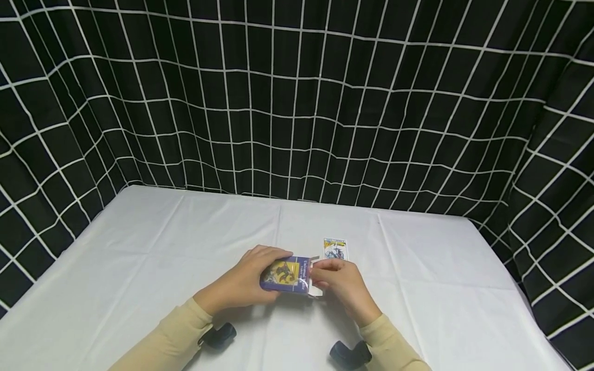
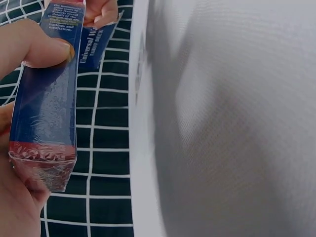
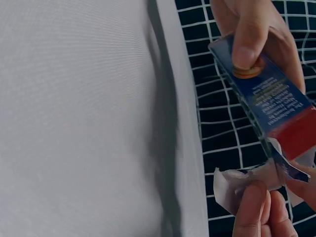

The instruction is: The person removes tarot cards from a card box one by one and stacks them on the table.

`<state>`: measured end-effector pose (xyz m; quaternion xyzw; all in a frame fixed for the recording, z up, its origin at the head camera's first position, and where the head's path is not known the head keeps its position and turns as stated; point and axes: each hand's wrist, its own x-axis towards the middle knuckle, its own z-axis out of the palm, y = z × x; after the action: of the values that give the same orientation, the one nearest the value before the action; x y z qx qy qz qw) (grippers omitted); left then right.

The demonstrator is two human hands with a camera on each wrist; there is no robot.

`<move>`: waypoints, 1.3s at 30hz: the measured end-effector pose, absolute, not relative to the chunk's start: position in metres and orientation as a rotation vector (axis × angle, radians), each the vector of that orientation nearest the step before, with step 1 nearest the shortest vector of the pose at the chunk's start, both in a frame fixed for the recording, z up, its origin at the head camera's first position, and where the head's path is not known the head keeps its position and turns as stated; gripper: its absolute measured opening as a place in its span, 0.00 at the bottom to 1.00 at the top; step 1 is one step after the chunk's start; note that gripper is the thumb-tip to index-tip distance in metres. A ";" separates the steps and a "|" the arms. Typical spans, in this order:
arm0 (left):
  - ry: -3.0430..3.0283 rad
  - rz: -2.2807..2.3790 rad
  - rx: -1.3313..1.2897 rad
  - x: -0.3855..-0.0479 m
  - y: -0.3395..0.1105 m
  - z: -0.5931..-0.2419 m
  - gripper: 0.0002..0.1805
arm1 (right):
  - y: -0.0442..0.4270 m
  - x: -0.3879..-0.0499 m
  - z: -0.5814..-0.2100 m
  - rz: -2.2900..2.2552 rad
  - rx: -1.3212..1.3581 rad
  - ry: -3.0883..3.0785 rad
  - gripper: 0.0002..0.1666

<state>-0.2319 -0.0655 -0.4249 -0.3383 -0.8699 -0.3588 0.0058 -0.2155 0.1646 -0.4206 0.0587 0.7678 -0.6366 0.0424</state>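
A blue tarot deck box (image 1: 284, 274) with a yellow picture on its face is held above the table. My left hand (image 1: 250, 278) grips its closed end, the thumb lying along the narrow side in the left wrist view. Clear wrap covers the box's lower end (image 2: 47, 168) there. At the right end, the box stands open with white-lined flaps (image 3: 232, 185) sticking out. My right hand (image 1: 345, 286) pinches a flap at that open end between thumb and fingers. Whatever lies inside the box is hidden. Just behind the right hand, a tarot card (image 1: 335, 248) lies face up.
A white cloth covers the table (image 1: 185, 232), with light creases. Black curtains with a white grid (image 1: 297, 103) stand behind it and at both sides. Dark curved pieces (image 1: 220, 336) sit at both wrists, beside the beige sleeves (image 1: 169, 335).
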 end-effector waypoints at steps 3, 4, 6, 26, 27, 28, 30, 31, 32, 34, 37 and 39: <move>-2.713 -1.126 -1.069 -0.233 -0.065 -0.425 0.42 | 0.168 -0.217 -0.418 -1.967 0.189 2.329 0.17; -2.709 -1.125 -1.072 -0.233 -0.065 -0.425 0.42 | 0.169 -0.218 -0.417 -1.976 0.185 2.321 0.18; -2.697 -1.110 -1.079 -0.234 -0.065 -0.425 0.42 | 0.172 -0.218 -0.415 -1.988 0.175 2.309 0.20; -2.728 -1.121 -1.041 -0.236 -0.069 -0.424 0.43 | 0.197 -0.225 -0.405 -1.838 -0.067 2.351 0.21; -2.727 -1.116 -1.038 -0.236 -0.069 -0.424 0.43 | 0.199 -0.226 -0.405 -1.831 -0.069 2.355 0.21; -2.726 -1.117 -1.037 -0.236 -0.069 -0.424 0.43 | 0.200 -0.226 -0.404 -1.821 -0.067 2.365 0.21; -2.720 -1.125 -1.030 -0.235 -0.069 -0.424 0.43 | 0.203 -0.228 -0.404 -1.799 -0.067 2.382 0.20; -2.717 -1.134 -1.026 -0.235 -0.070 -0.423 0.44 | 0.205 -0.229 -0.403 -1.790 -0.063 2.390 0.20; -2.710 -1.135 -1.024 -0.235 -0.070 -0.422 0.44 | 0.206 -0.229 -0.403 -1.781 -0.061 2.398 0.20; -2.707 -1.134 -1.022 -0.236 -0.070 -0.423 0.44 | 0.209 -0.230 -0.402 -1.766 -0.062 2.401 0.21; -2.707 -1.116 -1.026 -0.237 -0.071 -0.423 0.43 | 0.213 -0.231 -0.401 -1.754 -0.071 2.398 0.21; -2.712 -1.102 -1.031 -0.237 -0.071 -0.422 0.43 | 0.215 -0.231 -0.400 -1.750 -0.081 2.397 0.21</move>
<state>-0.2375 -0.0707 -0.4222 -0.3322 -0.8736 -0.3550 0.0190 -0.2314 0.2148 -0.4000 -0.0272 0.8044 -0.5871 0.0863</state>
